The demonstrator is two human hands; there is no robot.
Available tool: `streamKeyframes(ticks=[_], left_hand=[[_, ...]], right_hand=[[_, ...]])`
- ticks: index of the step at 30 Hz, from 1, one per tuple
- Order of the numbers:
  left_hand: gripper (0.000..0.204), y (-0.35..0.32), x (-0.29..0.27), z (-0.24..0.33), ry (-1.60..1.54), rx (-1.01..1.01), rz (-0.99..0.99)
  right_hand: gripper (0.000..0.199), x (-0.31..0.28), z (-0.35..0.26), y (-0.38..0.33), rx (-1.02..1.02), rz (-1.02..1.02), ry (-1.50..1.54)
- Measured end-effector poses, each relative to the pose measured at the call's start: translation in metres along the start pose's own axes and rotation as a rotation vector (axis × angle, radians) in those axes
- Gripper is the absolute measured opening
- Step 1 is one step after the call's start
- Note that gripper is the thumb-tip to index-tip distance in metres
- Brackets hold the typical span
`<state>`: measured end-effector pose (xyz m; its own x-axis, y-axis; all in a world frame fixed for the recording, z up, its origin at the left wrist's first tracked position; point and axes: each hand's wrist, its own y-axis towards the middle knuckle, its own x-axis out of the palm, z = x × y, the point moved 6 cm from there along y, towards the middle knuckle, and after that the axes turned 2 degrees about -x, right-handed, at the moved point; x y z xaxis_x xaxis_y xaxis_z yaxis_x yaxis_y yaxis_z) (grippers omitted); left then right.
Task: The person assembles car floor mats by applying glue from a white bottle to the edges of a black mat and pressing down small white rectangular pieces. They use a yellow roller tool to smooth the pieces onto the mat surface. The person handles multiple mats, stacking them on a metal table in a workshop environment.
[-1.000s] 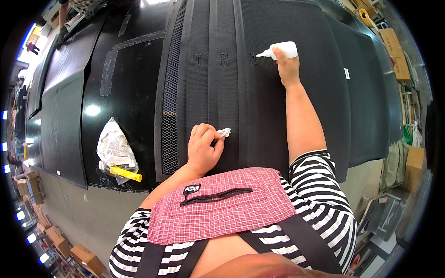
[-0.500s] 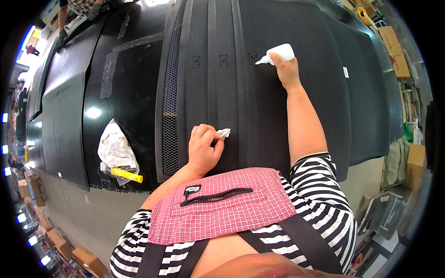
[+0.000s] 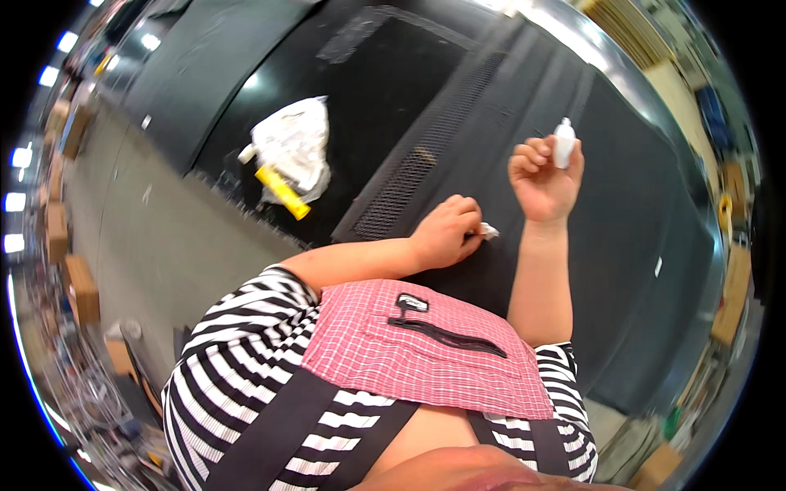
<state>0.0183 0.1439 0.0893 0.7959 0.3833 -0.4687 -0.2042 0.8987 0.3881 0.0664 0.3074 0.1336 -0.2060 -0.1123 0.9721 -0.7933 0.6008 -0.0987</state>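
While the right hand (image 3: pixel 544 186) grips a white bottle (image 3: pixel 564 146), nozzle away from the body, above the black sheet (image 3: pixel 626 221), the left hand (image 3: pixel 447 234), apart from it and lower down, pinches a white wad (image 3: pixel 489 231). Leftward, a plastic bag (image 3: pixel 293 141) and yellow tube (image 3: pixel 282 194) lie together on the glossy surface (image 3: pixel 381 106).

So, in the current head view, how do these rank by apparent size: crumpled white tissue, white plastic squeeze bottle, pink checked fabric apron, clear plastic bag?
1. Apron
2. Plastic bag
3. Squeeze bottle
4. Tissue, its visible part
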Motion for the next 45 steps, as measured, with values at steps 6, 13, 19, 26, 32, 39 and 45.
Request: streamKeyframes(ticks=[6,13,19,26,32,39,45], left_hand=[[0.013,-0.056,-0.065,-0.027,-0.110,-0.360,0.124],[0.013,-0.164,-0.175,-0.039,-0.108,-0.754,0.191],[0.013,-0.155,-0.194,-0.068,-0.576,-0.940,0.265],[0.017,-0.114,-0.197,-0.066,-1.019,-0.984,0.354],[0.017,-0.102,-0.191,-0.064,-0.930,-0.880,0.274],[0.016,-0.160,-0.213,-0.046,-0.738,-0.483,0.347],[0.011,-0.216,-0.280,-0.028,-0.346,-0.362,0.679]], right_hand=[[0.046,0.022,0.190,0.047,0.490,0.017,0.193],[0.048,-0.041,0.289,0.113,0.505,0.244,0.266],[0.051,-0.067,0.285,0.127,0.439,0.311,0.264],[0.072,-0.045,0.260,0.086,0.463,0.283,0.005],[0.029,-0.002,0.200,0.026,0.202,0.061,-0.929],[0.014,-0.010,0.271,0.000,0.160,-0.284,-1.650],[0.011,0.029,0.374,-0.014,-0.480,-0.939,-2.282]])
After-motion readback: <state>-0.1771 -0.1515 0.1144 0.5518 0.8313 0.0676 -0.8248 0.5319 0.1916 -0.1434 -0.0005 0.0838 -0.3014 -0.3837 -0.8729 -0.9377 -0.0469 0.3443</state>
